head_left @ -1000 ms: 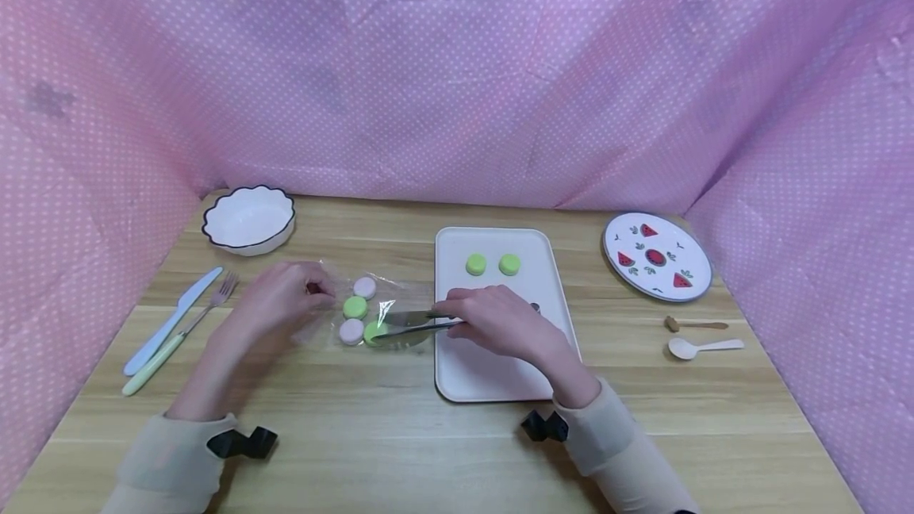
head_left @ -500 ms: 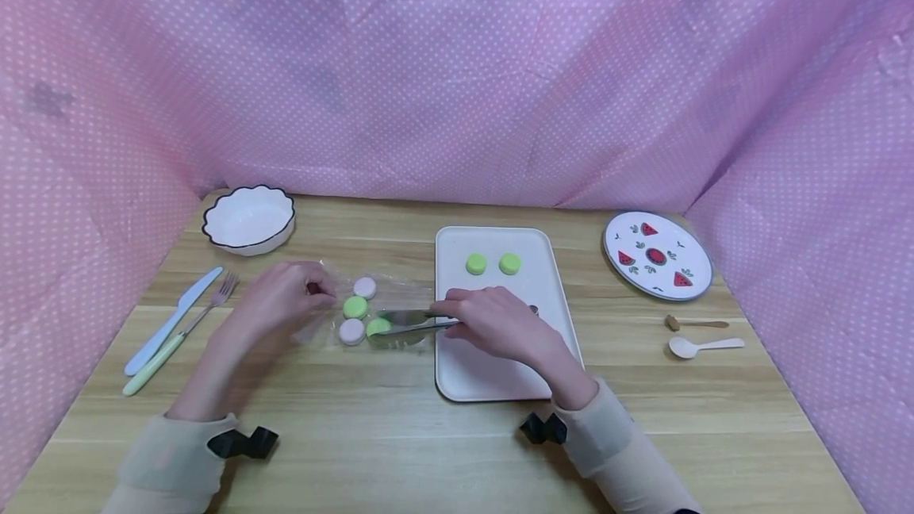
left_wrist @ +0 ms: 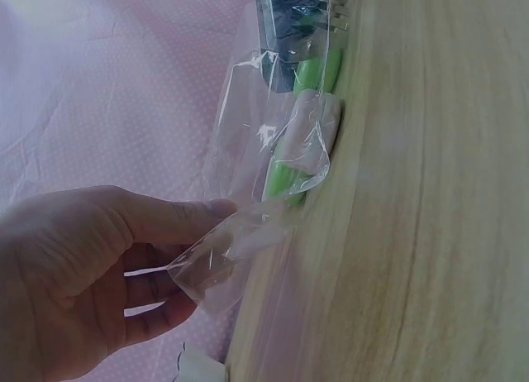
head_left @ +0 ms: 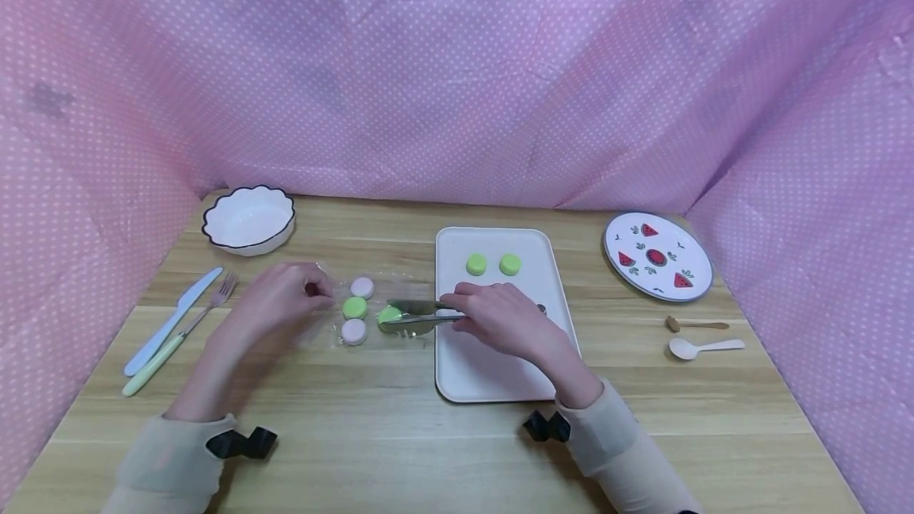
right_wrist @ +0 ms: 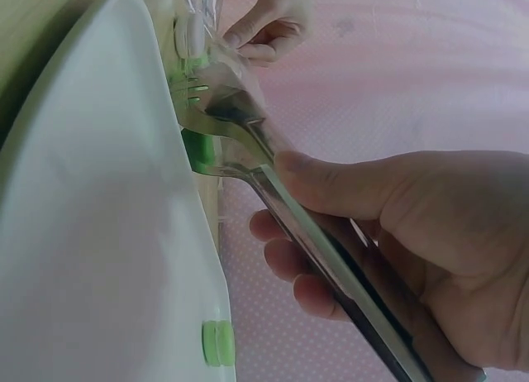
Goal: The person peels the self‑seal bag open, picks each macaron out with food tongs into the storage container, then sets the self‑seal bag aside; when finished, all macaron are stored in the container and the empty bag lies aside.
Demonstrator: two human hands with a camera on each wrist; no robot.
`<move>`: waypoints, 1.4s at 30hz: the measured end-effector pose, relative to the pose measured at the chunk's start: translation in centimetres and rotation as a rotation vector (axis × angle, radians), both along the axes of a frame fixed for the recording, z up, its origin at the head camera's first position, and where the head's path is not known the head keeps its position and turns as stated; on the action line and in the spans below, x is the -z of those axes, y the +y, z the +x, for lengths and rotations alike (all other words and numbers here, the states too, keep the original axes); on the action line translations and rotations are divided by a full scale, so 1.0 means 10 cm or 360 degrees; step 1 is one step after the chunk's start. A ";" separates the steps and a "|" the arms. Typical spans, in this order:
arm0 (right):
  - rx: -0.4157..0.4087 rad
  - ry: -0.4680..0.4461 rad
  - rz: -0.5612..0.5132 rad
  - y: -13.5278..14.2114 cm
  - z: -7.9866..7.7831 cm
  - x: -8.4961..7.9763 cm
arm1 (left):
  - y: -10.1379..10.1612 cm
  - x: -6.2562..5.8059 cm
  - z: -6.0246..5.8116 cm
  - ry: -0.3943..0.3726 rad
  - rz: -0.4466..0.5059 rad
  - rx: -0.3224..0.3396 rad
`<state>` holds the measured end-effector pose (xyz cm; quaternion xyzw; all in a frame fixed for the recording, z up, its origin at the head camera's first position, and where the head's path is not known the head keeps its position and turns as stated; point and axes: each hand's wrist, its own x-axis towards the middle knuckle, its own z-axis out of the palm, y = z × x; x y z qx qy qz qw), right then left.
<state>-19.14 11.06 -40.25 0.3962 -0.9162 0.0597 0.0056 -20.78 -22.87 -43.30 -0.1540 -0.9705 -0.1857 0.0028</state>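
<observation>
My left hand point(head_left: 289, 296) pinches the edge of a clear plastic bag point(left_wrist: 227, 163) between thumb and fingers. Inside the bag lie two pale pink macarons point(head_left: 353, 331) and green macarons point(head_left: 354, 308). My right hand point(head_left: 503, 320) grips metal tongs point(right_wrist: 306, 233), whose tips reach into the bag around another green macaron point(head_left: 388, 318). Under the right hand is a white rectangular tray point(head_left: 493, 379), with two green macarons point(head_left: 476, 264) near its far end.
At the left lie a blue-handled knife point(head_left: 174, 320) and a green-handled fork point(head_left: 178, 335). A scalloped white bowl point(head_left: 250, 220) stands behind them. To the right are a watermelon plate point(head_left: 657, 256), a white spoon point(head_left: 703, 347) and a small wooden honey dipper point(head_left: 696, 324).
The tongs and the green macaron at their tips have shifted right and slightly away inside the bag, apart from the pink macaron. My left hand stays almost still on the bag.
</observation>
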 end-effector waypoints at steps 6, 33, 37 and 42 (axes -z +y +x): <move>0.0008 -0.0012 0.0010 -0.01 0.01 -0.01 | 0.00 0.00 0.00 0.0008 0.0001 0.0005; 0.0366 0.0023 -0.0123 0.84 -0.11 -0.14 | 0.01 0.00 -0.01 -0.0036 -0.0015 -0.0011; 0.0405 0.0054 -0.0107 1.04 -0.08 -0.13 | 0.00 0.01 -0.01 -0.0038 -0.0008 -0.0005; 0.0409 0.0066 -0.0080 1.13 -0.04 -0.11 | -0.01 0.01 -0.01 -0.0031 0.0001 -0.0003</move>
